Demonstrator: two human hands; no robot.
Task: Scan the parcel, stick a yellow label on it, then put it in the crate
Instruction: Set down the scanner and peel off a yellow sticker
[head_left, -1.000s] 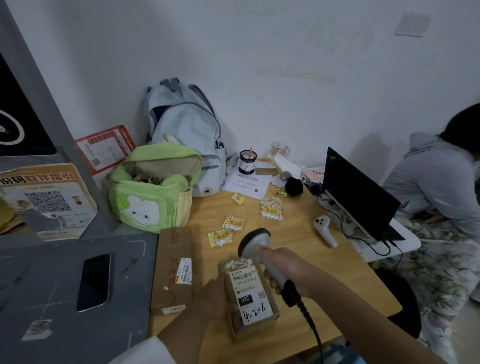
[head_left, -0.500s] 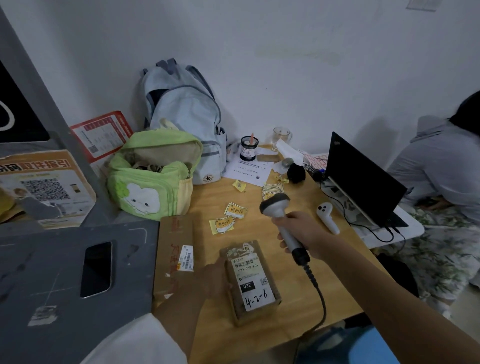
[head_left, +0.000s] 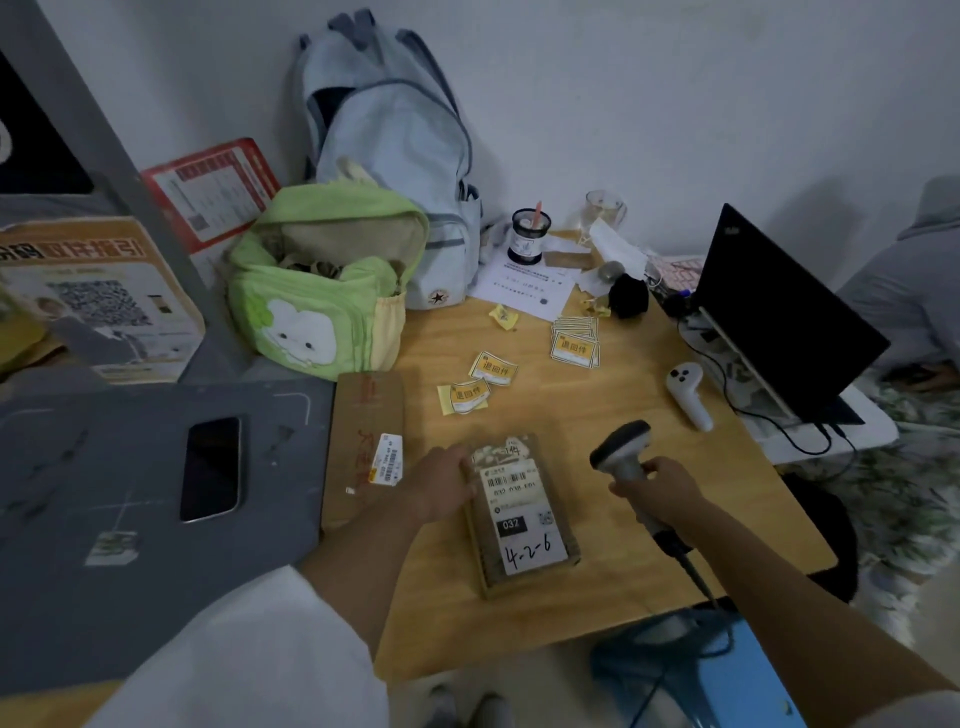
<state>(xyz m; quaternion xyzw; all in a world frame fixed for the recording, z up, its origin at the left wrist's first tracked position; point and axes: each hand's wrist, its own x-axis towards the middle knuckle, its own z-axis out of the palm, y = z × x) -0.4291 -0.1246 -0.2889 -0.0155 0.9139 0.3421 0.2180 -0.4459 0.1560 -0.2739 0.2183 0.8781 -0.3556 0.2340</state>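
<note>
A small brown parcel (head_left: 519, 566) with a white shipping label marked "4-2-6" lies flat on the wooden table (head_left: 613, 415). My left hand (head_left: 441, 480) rests against the parcel's upper left edge. To its right, my right hand (head_left: 657, 486) grips a grey barcode scanner (head_left: 621, 449), head tilted up-left, clear of the parcel. Yellow labels lie beyond the parcel: two loose ones (head_left: 465, 395) and a small stack (head_left: 574, 345). A blue crate (head_left: 727, 670) shows below the table's front edge.
A long cardboard box (head_left: 363, 431) lies left of the parcel. A phone (head_left: 210, 467) sits on a grey board. A green bag (head_left: 322, 291) and a pale blue backpack (head_left: 395, 140) stand at the back left. At right are a white controller (head_left: 688, 392), a laptop (head_left: 779, 322) and a seated person (head_left: 909, 280).
My right hand has carried the scanner off the parcel's label, first up and away, and now it sits lower to the parcel's right. My left hand has stayed on the parcel.
</note>
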